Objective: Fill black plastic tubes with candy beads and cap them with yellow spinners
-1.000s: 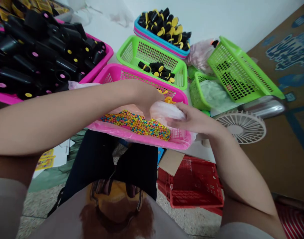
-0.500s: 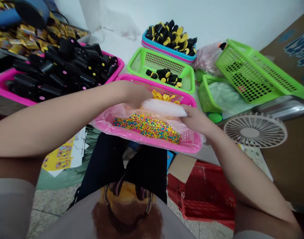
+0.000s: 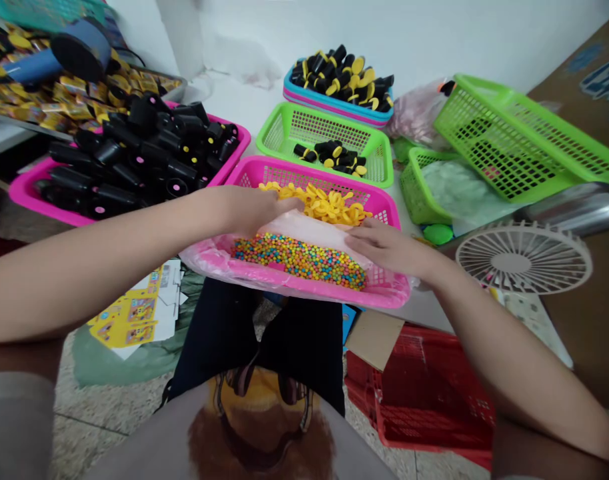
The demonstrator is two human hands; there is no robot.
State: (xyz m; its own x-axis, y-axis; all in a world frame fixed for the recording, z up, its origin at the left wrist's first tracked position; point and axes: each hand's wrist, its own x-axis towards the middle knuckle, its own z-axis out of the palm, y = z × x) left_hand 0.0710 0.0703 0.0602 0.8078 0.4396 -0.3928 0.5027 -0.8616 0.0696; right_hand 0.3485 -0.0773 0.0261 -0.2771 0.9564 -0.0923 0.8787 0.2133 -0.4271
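Note:
In the pink basket [image 3: 284,279] before me, a whitish plastic liner [image 3: 317,230] makes a ridge across the middle. Small multicoloured candy balls [image 3: 304,260] lie on the near side of the ridge, yellow plastic pieces [image 3: 329,205] on the far side. My left hand [image 3: 247,210] is closed over the liner's left end, its fingertips beside the yellow pieces. My right hand [image 3: 384,245] rests on the liner's right end with fingers stretched out flat, touching the plastic from above. Part of the left hand's fingers is hidden.
A pink basket of black tubes [image 3: 129,153] stands left. Behind are a green basket [image 3: 272,133] with black-and-yellow pieces and a stacked blue basket [image 3: 297,93]. Right are green baskets [image 3: 514,153] and a fan grille [image 3: 524,260]. A red crate [image 3: 434,427] sits below.
The raised plastic has been lowered and lies flatter, uncovering more yellow pieces. My right hand's fingers have opened out. My left hand has moved slightly left and down.

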